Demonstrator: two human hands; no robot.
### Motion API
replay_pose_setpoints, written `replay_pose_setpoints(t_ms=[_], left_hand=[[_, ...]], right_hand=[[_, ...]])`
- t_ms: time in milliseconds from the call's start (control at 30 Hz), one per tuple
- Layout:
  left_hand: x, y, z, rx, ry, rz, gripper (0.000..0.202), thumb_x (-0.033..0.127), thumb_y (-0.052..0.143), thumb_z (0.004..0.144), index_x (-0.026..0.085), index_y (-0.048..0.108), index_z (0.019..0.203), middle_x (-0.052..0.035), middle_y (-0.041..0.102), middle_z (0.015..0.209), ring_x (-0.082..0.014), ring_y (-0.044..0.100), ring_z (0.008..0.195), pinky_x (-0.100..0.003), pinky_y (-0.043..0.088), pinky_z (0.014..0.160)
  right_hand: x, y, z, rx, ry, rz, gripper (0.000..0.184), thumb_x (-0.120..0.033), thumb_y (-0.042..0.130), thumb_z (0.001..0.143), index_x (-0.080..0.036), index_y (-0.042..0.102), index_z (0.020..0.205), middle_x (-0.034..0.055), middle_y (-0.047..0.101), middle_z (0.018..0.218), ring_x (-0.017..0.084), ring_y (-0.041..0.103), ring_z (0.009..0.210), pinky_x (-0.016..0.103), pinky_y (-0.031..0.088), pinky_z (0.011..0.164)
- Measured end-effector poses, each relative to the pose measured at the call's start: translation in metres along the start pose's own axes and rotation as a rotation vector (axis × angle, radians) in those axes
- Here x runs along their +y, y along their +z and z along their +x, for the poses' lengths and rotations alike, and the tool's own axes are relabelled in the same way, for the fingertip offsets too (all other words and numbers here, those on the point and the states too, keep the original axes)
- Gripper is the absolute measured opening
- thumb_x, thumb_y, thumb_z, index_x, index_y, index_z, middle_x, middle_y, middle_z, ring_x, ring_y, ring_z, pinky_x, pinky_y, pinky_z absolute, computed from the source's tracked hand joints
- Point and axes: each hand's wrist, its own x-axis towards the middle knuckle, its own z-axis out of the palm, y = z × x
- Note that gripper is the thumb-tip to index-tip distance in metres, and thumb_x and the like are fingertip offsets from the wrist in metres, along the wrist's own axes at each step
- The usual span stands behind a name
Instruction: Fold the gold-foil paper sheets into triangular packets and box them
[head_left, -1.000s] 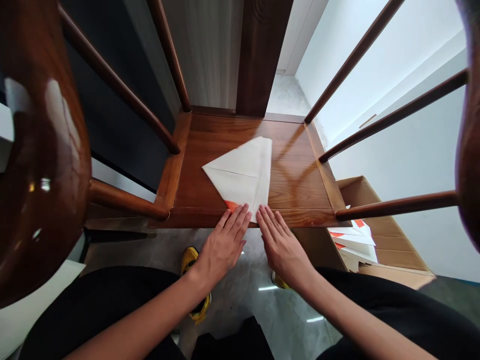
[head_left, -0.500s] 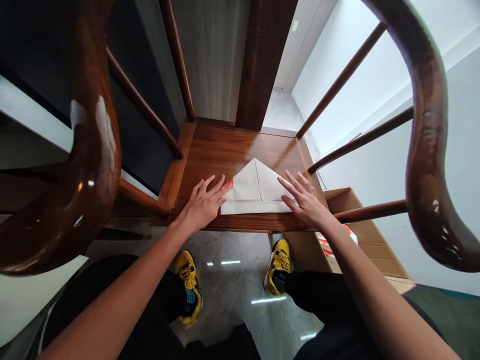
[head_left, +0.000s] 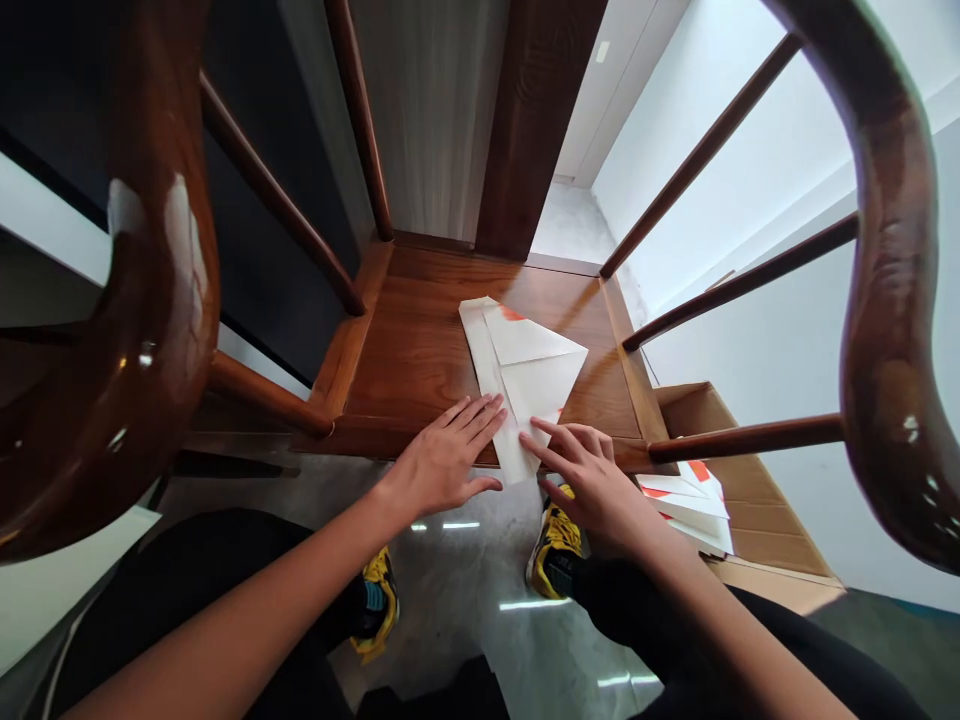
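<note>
Because the folded paper (head_left: 525, 385) on the chair seat (head_left: 420, 330) juts out on the near side, the left hand (head_left: 442, 465), fingers nearly together, and the right hand (head_left: 598, 485), fingers spread, would best press where the seat backs it.

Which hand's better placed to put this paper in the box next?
Probably your right hand: it's at the folded paper and nearer the box than your left hand.
</note>
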Motion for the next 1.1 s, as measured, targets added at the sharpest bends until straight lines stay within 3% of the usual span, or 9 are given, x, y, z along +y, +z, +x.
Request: replay_pose_setpoints(t_ms=[167,267,367,433,500,567,667,833,1100], left_hand=[[0.002,0.000,-0.001,0.028,0.001,0.065,0.065,0.031,0.063,0.102,0.012,0.041,0.160,-0.0163,0.030,0.173,-0.0292,0.030,0.161,-0.047,0.028,0.132],[0.010,0.005,-0.006,0.103,0.057,0.049,0.047,0.019,0.052,0.104,0.013,0.054,0.150,-0.0114,0.048,0.165,-0.0279,0.040,0.156,-0.046,0.034,0.130],[0.009,0.009,-0.012,0.168,0.064,-0.005,0.034,0.019,0.050,0.105,0.014,0.065,0.135,-0.0090,0.060,0.155,-0.0268,0.049,0.151,-0.047,0.038,0.128],[0.007,0.009,-0.015,0.214,0.037,-0.083,0.024,0.019,0.052,0.105,0.016,0.069,0.122,-0.0086,0.065,0.150,-0.0250,0.053,0.148,-0.047,0.040,0.128],[0.007,0.006,-0.014,0.270,-0.036,-0.197,0.017,0.022,0.054,0.105,0.018,0.070,0.109,-0.0077,0.069,0.144,-0.0223,0.058,0.143,-0.046,0.041,0.126],[0.010,0.002,-0.010,0.319,-0.164,-0.304,0.015,0.026,0.058,0.105,0.020,0.069,0.098,-0.0065,0.070,0.142,-0.0201,0.064,0.135,-0.044,0.045,0.123],[0.017,-0.004,-0.004,0.317,-0.346,-0.365,0.017,0.030,0.062,0.103,0.021,0.066,0.089,-0.0059,0.062,0.152,-0.0209,0.065,0.129,-0.044,0.053,0.113],[0.024,-0.005,0.003,0.301,-0.514,-0.264,0.022,0.028,0.066,0.098,0.021,0.062,0.078,-0.0059,0.044,0.166,-0.0299,0.058,0.130,-0.054,0.053,0.106],[0.026,-0.002,0.007,0.291,-0.579,-0.255,0.020,0.022,0.072,0.089,0.021,0.059,0.073,-0.0094,0.040,0.165,-0.0349,0.055,0.130,-0.060,0.054,0.105]], right_hand=[[0.005,0.017,0.006,0.204,-0.201,-0.008,0.052,-0.006,0.054,0.099,-0.020,0.057,0.149,0.0160,0.062,0.146,0.029,0.054,0.139,0.052,0.052,0.112],[0.000,0.015,0.007,0.204,-0.222,0.034,0.048,-0.003,0.049,0.101,-0.018,0.061,0.145,0.0165,0.067,0.138,0.027,0.060,0.128,0.047,0.056,0.107],[-0.004,0.007,0.009,0.159,-0.247,0.157,0.041,-0.006,0.048,0.103,-0.019,0.067,0.138,0.0131,0.071,0.131,0.024,0.062,0.118,0.043,0.056,0.104],[-0.006,0.004,0.014,0.164,-0.173,0.291,0.030,-0.015,0.053,0.105,-0.024,0.074,0.125,0.0081,0.074,0.121,0.022,0.063,0.110,0.041,0.055,0.097],[-0.006,0.006,0.021,0.212,0.003,0.373,0.018,-0.028,0.061,0.105,-0.028,0.079,0.103,0.0039,0.076,0.103,0.022,0.063,0.099,0.042,0.050,0.091],[-0.007,0.011,0.028,0.232,0.191,0.393,0.024,-0.041,0.066,0.102,-0.028,0.078,0.086,0.0021,0.074,0.089,0.024,0.060,0.093,0.046,0.042,0.091],[-0.010,0.016,0.038,0.171,0.353,0.428,0.038,-0.055,0.063,0.100,-0.026,0.073,0.078,0.0017,0.072,0.084,0.025,0.058,0.092,0.048,0.034,0.093],[-0.013,0.015,0.047,0.116,0.443,0.457,0.052,-0.071,0.062,0.095,-0.024,0.067,0.071,0.0016,0.069,0.078,0.025,0.057,0.088,0.047,0.032,0.090],[-0.013,0.011,0.052,0.093,0.479,0.479,0.054,-0.073,0.066,0.090,-0.024,0.066,0.068,0.0032,0.068,0.075,0.026,0.057,0.086,0.044,0.033,0.084]])
